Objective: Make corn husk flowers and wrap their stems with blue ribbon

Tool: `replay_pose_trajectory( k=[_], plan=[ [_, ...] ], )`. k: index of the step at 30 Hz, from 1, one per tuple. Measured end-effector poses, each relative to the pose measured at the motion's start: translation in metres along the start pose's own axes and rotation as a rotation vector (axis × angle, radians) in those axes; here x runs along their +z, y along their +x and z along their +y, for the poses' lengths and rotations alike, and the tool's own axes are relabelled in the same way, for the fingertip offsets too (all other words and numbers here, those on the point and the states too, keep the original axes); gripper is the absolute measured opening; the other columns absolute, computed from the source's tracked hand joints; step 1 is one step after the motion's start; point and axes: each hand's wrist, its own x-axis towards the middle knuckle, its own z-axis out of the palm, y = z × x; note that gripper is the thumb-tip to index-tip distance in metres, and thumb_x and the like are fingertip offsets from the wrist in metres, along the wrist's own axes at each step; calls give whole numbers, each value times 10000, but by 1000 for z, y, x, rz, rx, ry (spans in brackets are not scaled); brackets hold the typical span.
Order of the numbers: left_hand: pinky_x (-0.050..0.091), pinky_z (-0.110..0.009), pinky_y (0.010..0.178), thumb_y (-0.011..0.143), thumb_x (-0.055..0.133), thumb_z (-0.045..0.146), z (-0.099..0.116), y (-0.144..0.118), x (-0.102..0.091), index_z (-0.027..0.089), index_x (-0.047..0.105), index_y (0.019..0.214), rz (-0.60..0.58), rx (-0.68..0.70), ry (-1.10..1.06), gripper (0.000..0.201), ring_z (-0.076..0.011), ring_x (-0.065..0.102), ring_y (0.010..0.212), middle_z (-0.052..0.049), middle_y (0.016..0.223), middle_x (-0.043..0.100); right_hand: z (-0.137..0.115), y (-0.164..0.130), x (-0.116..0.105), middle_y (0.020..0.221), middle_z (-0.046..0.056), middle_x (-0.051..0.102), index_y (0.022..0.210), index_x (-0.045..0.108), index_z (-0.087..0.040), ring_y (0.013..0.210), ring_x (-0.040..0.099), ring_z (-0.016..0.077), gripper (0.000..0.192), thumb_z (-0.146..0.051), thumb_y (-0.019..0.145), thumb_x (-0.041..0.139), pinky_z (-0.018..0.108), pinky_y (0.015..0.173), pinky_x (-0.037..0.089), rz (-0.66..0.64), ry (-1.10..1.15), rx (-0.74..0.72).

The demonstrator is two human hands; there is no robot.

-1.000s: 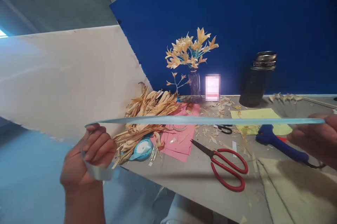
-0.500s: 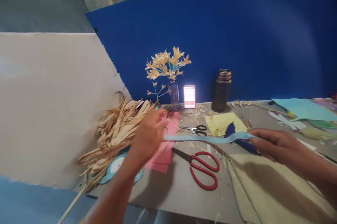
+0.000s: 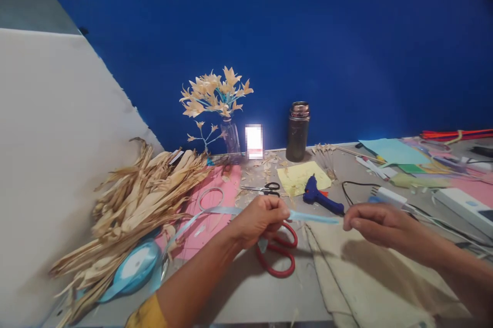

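Ribbon (image 3: 314,217) ran above the bench (image 3: 231,300)

Your left hand (image 3: 265,216) pinched it between closed fingers; your right hand (image 3: 379,223) curled nearly closed at its end, grip impossible to tell. Red-handled scissors (image 3: 283,252) lay below, a blue glue gun (image 3: 322,198) beyond.

The one view comes from a camera worn on the person's head, looking forward and steeply enough down to take in the flat grey tabletop (image 3: 234,292). It faces the broad dark-blue flat panel (image 3: 327,35), which fills the frame from ten to three o'clock. The bare left hand (image 3: 262,220) and bare right hand (image 3: 373,223) are close to the lens, their forearms entering at seven and four o'clock; the panel stands farther off.
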Motion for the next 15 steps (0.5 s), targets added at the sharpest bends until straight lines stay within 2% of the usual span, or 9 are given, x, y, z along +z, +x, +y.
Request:
replay_pose_trajectory(
  k=[5, 7, 9, 11, 13, 15],
  plan=[
    [105, -186, 404, 647, 851, 477, 5, -22, -22, 172, 551, 640, 37, -38, 49, 427, -29, 160, 427, 106, 466, 295, 0, -12, -2, 597, -17, 500, 767, 701, -204, 532, 408, 114, 400, -562, 900, 582, 226, 483, 313, -180, -180, 39],
    [115, -190, 403, 655, 839, 476, 6, -28, -30, 166, 589, 662, 75, -47, 112, 398, -32, 178, 413, 102, 455, 310, 3, -15, -1, 666, 10, 608, 860, 733, -229, 577, 510, 144, 324, -508, 913, 578, 240, 519, 380, -174, -293, 42],
    [139, -194, 403, 683, 817, 462, 5, -35, -38, 159, 626, 682, 144, -35, 213, 358, -36, 215, 400, 93, 453, 337, 9, -15, -2, 823, 46, 710, 978, 745, -261, 687, 617, 196, 271, -458, 921, 568, 283, 611, 458, -36, -451, 22],
    [160, -192, 401, 711, 796, 443, 4, -45, -46, 155, 659, 709, 223, -17, 300, 320, -39, 243, 394, 86, 459, 362, 17, -13, -3, 948, 81, 746, 1003, 743, -264, 797, 670, 260, 256, -423, 910, 565, 351, 707, 492, 169, -631, -22],
    [153, -184, 399, 719, 794, 428, 4, -56, -55, 150, 675, 736, 279, 0, 307, 303, -35, 227, 394, 92, 462, 350, 21, -7, -5, 1025, 115, 748, 983, 738, -253, 904, 680, 324, 250, -398, 898, 553, 412, 783, 492, 354, -783, -77],
    [131, -172, 398, 722, 805, 409, 6, -66, -64, 144, 667, 747, 313, 28, 244, 299, -27, 201, 396, 102, 463, 326, 18, -1, -2, 1081, 129, 739, 969, 729, -248, 994, 664, 353, 240, -377, 891, 542, 437, 847, 472, 470, -836, -133]
  ],
)
